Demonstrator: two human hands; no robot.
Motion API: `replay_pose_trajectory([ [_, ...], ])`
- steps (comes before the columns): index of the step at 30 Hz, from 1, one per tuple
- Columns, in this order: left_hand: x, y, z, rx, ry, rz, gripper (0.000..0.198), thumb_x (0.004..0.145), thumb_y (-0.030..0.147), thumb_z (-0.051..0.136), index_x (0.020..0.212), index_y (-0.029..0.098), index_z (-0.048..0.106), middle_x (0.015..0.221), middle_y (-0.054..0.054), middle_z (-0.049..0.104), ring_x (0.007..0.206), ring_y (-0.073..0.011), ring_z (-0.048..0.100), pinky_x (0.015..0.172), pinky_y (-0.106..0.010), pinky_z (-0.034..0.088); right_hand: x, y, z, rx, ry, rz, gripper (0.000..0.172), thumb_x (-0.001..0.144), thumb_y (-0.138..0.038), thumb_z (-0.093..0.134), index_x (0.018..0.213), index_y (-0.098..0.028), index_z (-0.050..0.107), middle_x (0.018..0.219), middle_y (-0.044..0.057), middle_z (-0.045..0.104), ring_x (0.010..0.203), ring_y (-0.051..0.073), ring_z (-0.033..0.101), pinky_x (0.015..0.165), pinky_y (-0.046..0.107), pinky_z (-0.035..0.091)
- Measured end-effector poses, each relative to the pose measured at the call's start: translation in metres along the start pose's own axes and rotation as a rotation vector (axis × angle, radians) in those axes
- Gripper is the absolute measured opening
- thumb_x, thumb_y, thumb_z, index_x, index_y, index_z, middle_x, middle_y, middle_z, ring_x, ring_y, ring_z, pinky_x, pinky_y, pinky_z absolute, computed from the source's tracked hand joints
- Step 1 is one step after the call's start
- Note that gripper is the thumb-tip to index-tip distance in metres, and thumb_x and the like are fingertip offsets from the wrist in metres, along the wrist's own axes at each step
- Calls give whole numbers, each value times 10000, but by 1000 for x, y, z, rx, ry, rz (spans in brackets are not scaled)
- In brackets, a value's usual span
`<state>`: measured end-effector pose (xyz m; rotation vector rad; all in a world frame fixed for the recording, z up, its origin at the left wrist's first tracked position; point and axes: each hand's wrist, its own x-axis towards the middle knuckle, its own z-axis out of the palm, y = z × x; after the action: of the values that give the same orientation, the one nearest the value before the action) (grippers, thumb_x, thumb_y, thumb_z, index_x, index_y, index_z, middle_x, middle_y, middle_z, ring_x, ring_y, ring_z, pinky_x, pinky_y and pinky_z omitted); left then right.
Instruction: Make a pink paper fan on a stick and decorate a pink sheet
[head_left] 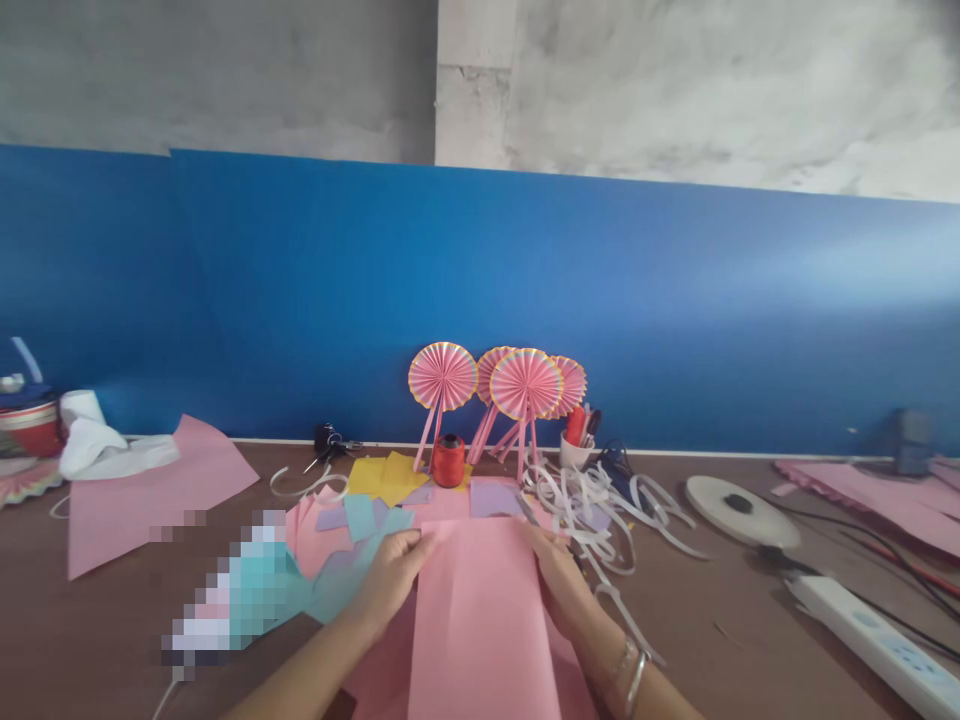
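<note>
A long sheet of pink paper (484,610) stretches between my two hands, its near end running out of view at the bottom. My left hand (391,575) grips its upper left corner, thumb on top. At the upper right edge my right hand (561,578) is closed on the same sheet; a bracelet circles that wrist. More pink paper lies beneath. Just beyond the sheet stands a red spool of thread (448,462). Several pleated pink paper fans (525,384) on stick handles lean against the blue partition (315,290).
White strips (592,500) lie tangled at the right, before a cup of pens (576,450). Farther right are a round white device (742,512) and a power strip (885,640). Yellow paper (386,480), keys (328,440) and a pink sheet (157,495) lie leftward.
</note>
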<state>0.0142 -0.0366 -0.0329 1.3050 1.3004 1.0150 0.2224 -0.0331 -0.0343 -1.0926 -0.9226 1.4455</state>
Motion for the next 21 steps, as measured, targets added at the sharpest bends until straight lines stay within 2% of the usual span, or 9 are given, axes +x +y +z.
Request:
replay_pose_trajectory([
  [3,-1,-1,2,22,-9,57,503,687,671,507,538,214,361,534,63,230,529,-106,236,505,-256,174,1,0,0,1,-13,-2,267,713,-429,662,721,-162,677,671,33,671,629,183,587,623,281,439],
  [7,1,-2,1,64,74,84,511,703,664,487,538,224,287,564,62,175,538,-105,200,514,-265,144,2,1,-3,-15,-22,12,311,735,-487,634,680,-181,659,642,23,656,621,180,578,625,280,431],
  [11,5,-3,-6,90,165,96,527,672,690,497,536,228,283,562,60,180,543,-113,212,522,-264,147,5,4,-7,-94,-122,31,335,695,-476,691,586,-167,621,538,-9,570,500,120,484,538,250,376],
  [14,9,-4,-10,98,177,102,545,644,701,513,532,232,259,554,62,175,535,-113,207,518,-262,145,8,7,-7,-150,-120,3,397,655,-490,721,496,-164,560,472,-25,504,442,95,406,483,244,316],
  [17,12,-7,-12,114,177,117,542,659,695,504,526,233,254,536,63,178,525,-117,224,513,-261,156,9,5,-7,-153,-127,2,406,646,-517,719,514,-158,584,488,-14,529,456,101,427,497,249,329],
  [21,16,-11,-15,88,215,108,508,693,667,487,514,231,298,514,55,236,527,-132,279,510,-263,190,6,2,-7,-199,-232,69,375,624,-483,748,519,-149,615,487,-13,554,460,102,457,521,250,360],
])
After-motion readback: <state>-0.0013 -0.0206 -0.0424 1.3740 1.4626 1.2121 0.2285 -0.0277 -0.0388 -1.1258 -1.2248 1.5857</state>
